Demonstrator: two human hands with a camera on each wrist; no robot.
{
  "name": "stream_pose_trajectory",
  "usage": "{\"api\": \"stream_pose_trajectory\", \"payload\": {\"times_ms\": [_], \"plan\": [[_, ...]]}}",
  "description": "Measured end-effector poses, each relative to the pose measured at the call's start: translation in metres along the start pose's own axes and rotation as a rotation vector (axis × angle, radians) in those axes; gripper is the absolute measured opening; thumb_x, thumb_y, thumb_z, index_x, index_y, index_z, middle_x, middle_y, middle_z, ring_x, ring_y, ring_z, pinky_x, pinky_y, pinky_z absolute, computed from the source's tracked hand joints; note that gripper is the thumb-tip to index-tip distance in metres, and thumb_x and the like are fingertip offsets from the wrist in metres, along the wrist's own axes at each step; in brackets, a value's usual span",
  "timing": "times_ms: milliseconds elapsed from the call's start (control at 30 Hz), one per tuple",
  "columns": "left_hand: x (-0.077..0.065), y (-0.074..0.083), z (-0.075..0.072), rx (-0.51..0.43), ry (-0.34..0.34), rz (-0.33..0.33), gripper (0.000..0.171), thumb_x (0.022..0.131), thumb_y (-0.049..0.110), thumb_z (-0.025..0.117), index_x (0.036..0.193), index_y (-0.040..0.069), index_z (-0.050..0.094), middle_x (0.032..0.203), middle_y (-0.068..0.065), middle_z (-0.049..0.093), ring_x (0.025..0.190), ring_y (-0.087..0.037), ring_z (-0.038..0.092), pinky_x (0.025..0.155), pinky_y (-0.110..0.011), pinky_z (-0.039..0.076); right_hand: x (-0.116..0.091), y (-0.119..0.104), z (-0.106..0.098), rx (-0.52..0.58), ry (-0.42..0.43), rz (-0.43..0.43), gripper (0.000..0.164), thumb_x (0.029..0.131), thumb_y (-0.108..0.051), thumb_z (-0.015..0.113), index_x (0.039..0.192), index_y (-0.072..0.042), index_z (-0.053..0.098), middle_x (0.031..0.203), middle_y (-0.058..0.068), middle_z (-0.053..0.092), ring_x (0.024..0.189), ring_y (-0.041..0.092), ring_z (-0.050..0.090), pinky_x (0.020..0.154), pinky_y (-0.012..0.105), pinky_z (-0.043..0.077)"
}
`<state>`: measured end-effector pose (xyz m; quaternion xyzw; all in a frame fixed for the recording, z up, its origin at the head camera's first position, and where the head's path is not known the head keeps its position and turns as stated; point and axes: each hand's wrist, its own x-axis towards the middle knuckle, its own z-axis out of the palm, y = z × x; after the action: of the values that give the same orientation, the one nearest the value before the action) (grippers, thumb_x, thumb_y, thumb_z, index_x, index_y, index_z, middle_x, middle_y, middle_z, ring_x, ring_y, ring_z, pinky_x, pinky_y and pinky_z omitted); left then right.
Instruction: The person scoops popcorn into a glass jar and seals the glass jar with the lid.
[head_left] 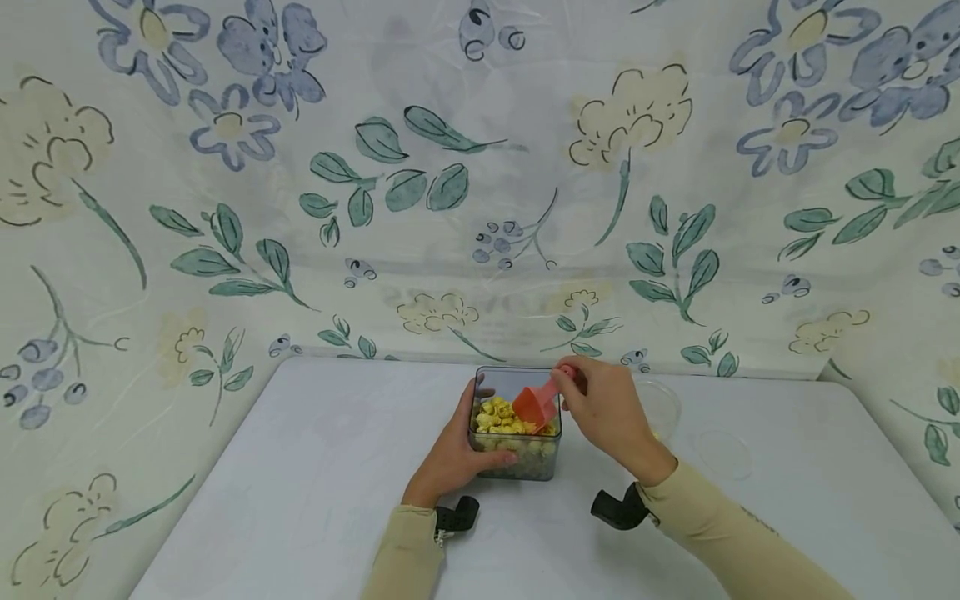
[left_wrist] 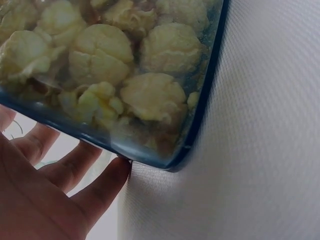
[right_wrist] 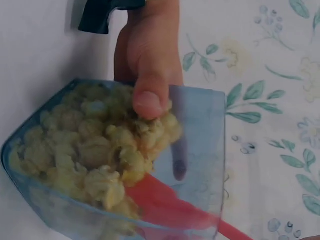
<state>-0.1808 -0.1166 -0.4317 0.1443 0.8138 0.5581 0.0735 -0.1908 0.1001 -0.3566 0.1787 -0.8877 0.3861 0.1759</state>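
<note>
A clear bluish square container (head_left: 517, 382) of yellow popcorn (head_left: 497, 417) stands on the white table. My left hand (head_left: 450, 458) grips its left side, with the thumb across the front wall and the fingers around the far side. In the left wrist view, the fingertips touch the lower edge of the container (left_wrist: 145, 156). My right hand (head_left: 609, 410) pinches the handle of a red scoop (head_left: 534, 406) at the container's right rim. The scoop's bowl is tilted down into the popcorn; in the right wrist view its lower end (right_wrist: 165, 202) reaches among the pieces.
A clear round tub (head_left: 663, 406) stands behind my right wrist, partly hidden by it. Farther right, a clear round lid (head_left: 724, 454) lies flat on the white table (head_left: 315, 483). A flower-print cloth (head_left: 525, 292) hangs behind the table's back edge.
</note>
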Motion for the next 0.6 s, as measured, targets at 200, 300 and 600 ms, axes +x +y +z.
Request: {"api": "stream_pose_trajectory", "payload": {"times_ms": [200,300,600], "plan": [[0.004,-0.012,0.002,0.015,0.017,0.019,0.111,0.071,0.029,0.082,0.149,0.030,0.003,0.146,-0.002,0.032,0.130,-0.020,0.033,0.107,-0.048,0.025,-0.003,0.002,0.005,0.026,0.002,0.004,0.011,0.089,-0.013,0.062,0.084,-0.006,0.068,0.058,-0.004,0.057,0.048,0.001,0.049,0.041,0.022,0.039],[0.009,-0.027,0.004,0.011,0.032,0.023,0.112,0.068,0.035,0.083,0.148,0.036,0.003,0.144,0.005,0.033,0.129,-0.017,0.035,0.107,-0.048,0.026,-0.003,0.000,0.003,0.029,0.002,0.017,0.011,0.089,-0.013,0.063,0.084,-0.005,0.068,0.057,-0.004,0.056,0.048,0.002,0.049,0.041,0.023,0.039],[0.011,-0.033,0.005,-0.007,0.022,0.011,0.112,0.069,0.031,0.083,0.146,0.039,0.002,0.145,0.007,0.031,0.125,-0.015,0.039,0.106,-0.045,0.029,-0.006,0.001,0.006,0.104,-0.065,0.136,0.012,0.090,-0.015,0.061,0.086,-0.007,0.069,0.057,0.001,0.059,0.050,0.007,0.053,0.041,0.024,0.035]]}}
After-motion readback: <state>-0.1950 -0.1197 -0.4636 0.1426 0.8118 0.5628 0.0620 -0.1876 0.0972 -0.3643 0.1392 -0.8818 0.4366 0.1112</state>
